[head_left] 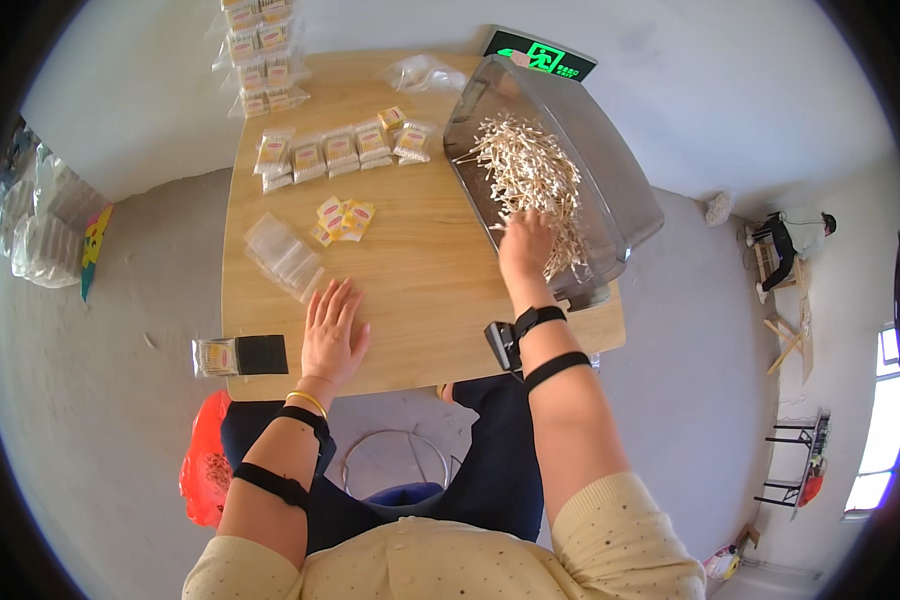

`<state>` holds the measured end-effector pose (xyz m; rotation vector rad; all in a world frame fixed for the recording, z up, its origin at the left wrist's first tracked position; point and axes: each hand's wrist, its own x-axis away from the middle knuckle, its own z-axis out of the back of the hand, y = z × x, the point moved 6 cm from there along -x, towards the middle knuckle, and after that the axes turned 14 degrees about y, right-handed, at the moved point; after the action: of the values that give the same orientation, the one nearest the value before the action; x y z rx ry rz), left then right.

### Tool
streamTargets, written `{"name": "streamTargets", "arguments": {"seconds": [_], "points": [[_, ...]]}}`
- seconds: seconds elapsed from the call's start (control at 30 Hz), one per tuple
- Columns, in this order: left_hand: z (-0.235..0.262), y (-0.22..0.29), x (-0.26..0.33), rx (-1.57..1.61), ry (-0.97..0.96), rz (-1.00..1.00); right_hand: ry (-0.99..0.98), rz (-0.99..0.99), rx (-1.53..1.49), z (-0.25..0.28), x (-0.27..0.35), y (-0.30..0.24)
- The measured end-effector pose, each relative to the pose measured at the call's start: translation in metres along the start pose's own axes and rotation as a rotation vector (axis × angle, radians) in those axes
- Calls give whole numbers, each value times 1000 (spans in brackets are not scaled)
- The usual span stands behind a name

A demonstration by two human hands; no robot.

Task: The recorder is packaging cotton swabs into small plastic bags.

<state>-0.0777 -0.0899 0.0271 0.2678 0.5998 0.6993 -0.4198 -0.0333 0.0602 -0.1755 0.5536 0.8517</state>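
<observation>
My right hand [527,245] reaches into a grey translucent plastic bin [610,190] that lies tipped, its mouth facing left. Inside is a heap of loose cotton swabs [530,170]. The fingers of that hand curl down into the near part of the heap, closed on some swabs; their tips are partly hidden. My left hand [332,335] rests flat on the wooden table [410,300], fingers stretched out and holding nothing. Just beyond its fingertips lie clear plastic bags [283,257]. Farther off is a small pile of yellow-and-white cards [343,220].
Filled swab packets [340,150] stand in a row toward the back, with more stacked packets [257,60] at the far left corner. A black-ended packet [238,356] overhangs the left edge. A green exit sign [540,53] is behind the bin. A red bag [206,460] sits below left.
</observation>
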Motion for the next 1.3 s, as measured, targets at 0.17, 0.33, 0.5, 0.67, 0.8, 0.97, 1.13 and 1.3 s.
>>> {"name": "streamTargets", "arguments": {"seconds": [0.17,0.33,0.5,0.67,0.8,0.97,1.13,1.3], "points": [[4,-4,3,-7,2,-3,9,289,-421,27,44,-110],[1,2,-1,74,35,21,-106,365,-589,39,76,-169],[-1,-1,5,-23,-11,-75,-11,76,-647,55,47,-119],[-7,6,1,-106,-77,-126,-8,-58,-214,26,7,6],[-5,2,3,-78,-77,-89,-61,-147,2,3,6,23],[0,4,-1,-36,-84,-58,-79,-181,20,-22,2,30],[2,-1,3,-42,-84,-32,-69,-21,-160,-1,15,-14],[0,-1,2,-37,-70,-36,-135,123,-528,11,55,-93]]}}
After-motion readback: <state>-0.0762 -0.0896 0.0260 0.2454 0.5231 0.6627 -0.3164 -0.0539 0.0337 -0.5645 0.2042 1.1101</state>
